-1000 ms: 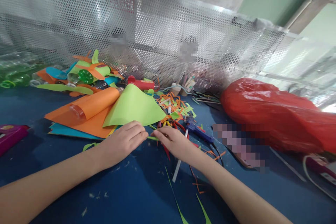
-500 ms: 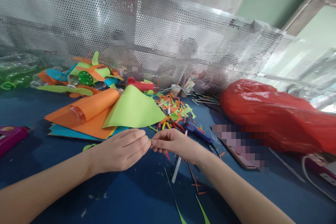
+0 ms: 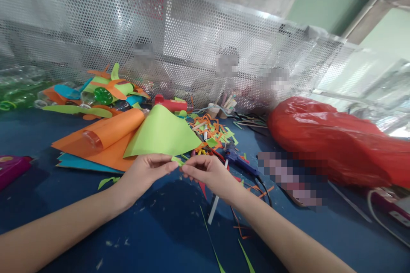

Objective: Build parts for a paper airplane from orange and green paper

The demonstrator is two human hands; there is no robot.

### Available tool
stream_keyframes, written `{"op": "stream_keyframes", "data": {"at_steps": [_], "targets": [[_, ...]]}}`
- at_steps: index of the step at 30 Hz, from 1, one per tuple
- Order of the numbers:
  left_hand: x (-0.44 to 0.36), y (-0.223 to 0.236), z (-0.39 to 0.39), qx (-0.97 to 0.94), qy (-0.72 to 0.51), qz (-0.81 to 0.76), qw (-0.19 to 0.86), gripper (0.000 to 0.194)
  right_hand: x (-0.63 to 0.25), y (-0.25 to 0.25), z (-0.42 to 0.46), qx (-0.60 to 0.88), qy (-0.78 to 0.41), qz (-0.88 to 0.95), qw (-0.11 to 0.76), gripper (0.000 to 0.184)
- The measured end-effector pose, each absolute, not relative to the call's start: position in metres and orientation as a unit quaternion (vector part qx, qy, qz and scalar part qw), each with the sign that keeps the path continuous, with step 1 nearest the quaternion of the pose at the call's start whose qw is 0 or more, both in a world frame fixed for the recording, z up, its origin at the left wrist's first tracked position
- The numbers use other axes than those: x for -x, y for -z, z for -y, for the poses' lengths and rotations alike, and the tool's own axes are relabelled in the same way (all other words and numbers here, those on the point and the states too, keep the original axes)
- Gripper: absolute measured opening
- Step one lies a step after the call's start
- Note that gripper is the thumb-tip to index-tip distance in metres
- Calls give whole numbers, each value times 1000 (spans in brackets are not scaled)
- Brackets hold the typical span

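A small piece of green paper (image 3: 177, 161) is pinched between my two hands, above the blue table. My left hand (image 3: 149, 175) grips its left end between thumb and fingers. At the other end, the fingertips of my right hand (image 3: 208, 173) are closed on it. Just beyond lies a curled sheet of light green paper (image 3: 163, 132), beside a bottle wrapped in orange paper (image 3: 115, 128). To the right of my right hand rests a blue glue gun (image 3: 240, 158), with a white glue stick (image 3: 213, 209) in front of it.
Paper-covered bottles (image 3: 109, 89) and clear bottles (image 3: 22, 85) are piled at the back left. Paper scraps (image 3: 214, 130) lie heaped mid-table. A red plastic bag (image 3: 320, 136) bulges at the right. Behind stands a perforated metal screen (image 3: 192, 30), with people beyond it.
My left hand has turned, so its thumb and fingertips now show instead of its back. The green paper piece between my hands has come into clearer sight.
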State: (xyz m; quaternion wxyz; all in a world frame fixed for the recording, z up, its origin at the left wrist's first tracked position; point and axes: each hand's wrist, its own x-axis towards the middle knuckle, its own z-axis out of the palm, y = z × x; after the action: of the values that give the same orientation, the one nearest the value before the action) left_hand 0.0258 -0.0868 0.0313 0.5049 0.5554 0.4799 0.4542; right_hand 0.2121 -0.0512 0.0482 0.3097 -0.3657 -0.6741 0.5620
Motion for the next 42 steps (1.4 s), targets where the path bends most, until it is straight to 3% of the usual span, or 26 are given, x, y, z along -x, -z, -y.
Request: {"op": "stream_keyframes", "data": {"at_steps": [10,18,29,35,38,40,42], "targets": [[-32,-32,92,-511,-521,-447,517,21,-212,-56,57,338,-596,685,249,32],[-34,-37,93,-553,-496,-387,545,15,-208,-55,62,339,-613,664,261,35],[-32,-32,91,-523,-520,-421,528,12,-209,-55,61,347,-603,675,245,33],[-32,-32,93,-474,-517,-418,577,11,-211,-58,62,334,-589,701,223,38],[-31,-33,94,-462,-519,-435,573,13,-226,-70,53,368,-438,797,192,33],[-30,-33,92,-457,-523,-445,565,16,-244,-80,40,459,-215,833,223,23],[-29,-33,91,-455,-521,-450,565,18,-265,-87,26,551,-29,814,179,23]]}}
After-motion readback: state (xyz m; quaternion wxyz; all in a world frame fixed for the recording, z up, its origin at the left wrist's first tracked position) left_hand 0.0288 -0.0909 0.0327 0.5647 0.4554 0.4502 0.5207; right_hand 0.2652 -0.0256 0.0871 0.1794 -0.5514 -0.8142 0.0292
